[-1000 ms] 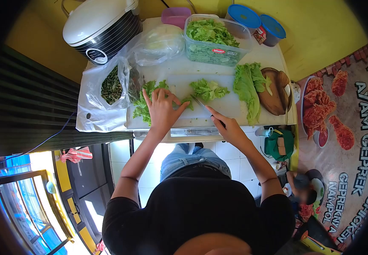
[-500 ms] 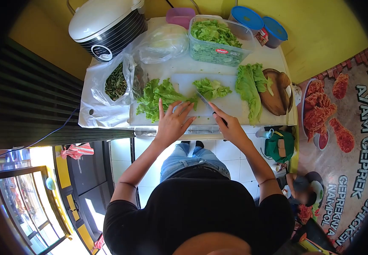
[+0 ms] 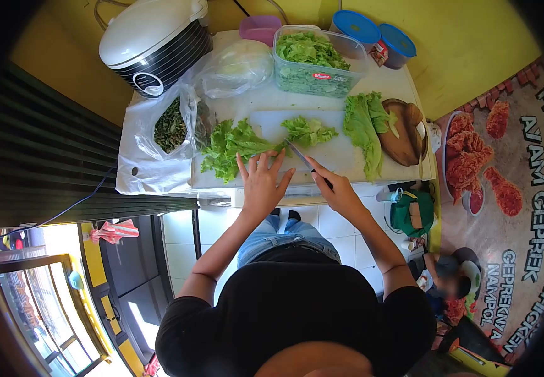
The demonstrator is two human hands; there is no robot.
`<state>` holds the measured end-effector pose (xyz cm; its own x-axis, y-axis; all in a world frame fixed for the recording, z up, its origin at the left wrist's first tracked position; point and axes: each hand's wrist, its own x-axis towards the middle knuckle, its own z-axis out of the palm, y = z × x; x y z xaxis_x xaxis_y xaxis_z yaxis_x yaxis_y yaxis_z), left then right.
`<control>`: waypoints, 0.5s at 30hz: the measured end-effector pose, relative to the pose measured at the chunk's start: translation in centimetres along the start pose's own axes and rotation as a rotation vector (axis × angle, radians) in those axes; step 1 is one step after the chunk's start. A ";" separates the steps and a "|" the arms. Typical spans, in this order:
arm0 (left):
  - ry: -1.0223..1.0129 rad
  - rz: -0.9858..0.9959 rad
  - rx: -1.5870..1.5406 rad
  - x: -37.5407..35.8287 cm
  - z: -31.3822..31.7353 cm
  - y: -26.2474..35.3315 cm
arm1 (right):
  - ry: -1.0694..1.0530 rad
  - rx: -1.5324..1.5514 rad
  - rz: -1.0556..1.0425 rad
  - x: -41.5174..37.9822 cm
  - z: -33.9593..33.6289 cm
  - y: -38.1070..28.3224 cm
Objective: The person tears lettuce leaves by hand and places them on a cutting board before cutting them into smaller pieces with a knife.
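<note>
Since the frame one second earlier, the left hand (image 3: pixel 261 188) had moved off the leafy part of the frilly green lettuce bunch (image 3: pixel 225 147) to its near edge. It was mostly open, fingers spread, fingertips at the bunch's narrow end; whether they pressed or pinched could not be told. The right hand (image 3: pixel 342 193) was closed around the black handle of a slim metal knife (image 3: pixel 301 157), its blade tip beside that end. The bunch lay left of a loose pile of pale green lettuce pieces (image 3: pixel 308 131) on the white cutting board (image 3: pixel 340 151). Larger green leaves (image 3: pixel 361 129) lay to the right.

Hazards, as judged: the left fingertips were extended near the blade, so a slip could cut them. Lightly held, the bunch could slide or roll, causing uneven cuts. Pieces pushed toward the near edge could fall.
</note>
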<state>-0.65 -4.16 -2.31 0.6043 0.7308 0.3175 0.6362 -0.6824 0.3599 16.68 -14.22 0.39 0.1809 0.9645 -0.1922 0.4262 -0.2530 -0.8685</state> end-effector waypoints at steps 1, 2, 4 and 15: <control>0.011 -0.043 -0.012 -0.1 0.2 0.3 | 0.011 -0.007 0.004 0.0 0.1 0.1; 0.005 -0.040 -0.012 -0.2 0.3 0.6 | 0.022 -0.013 0.008 -0.1 0.2 0.2; 0.000 -0.093 -0.044 -0.2 0.1 1.1 | 0.023 0.020 0.018 -0.3 0.4 0.0; -0.068 0.121 -0.049 -0.4 -1.7 -1.7 | 0.070 0.135 -0.011 -1.2 1.5 0.5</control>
<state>-2.74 -3.24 -1.58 0.7070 0.6395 0.3020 0.5338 -0.7627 0.3651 15.37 -15.36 -0.51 0.2399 0.9585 -0.1541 0.3063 -0.2253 -0.9249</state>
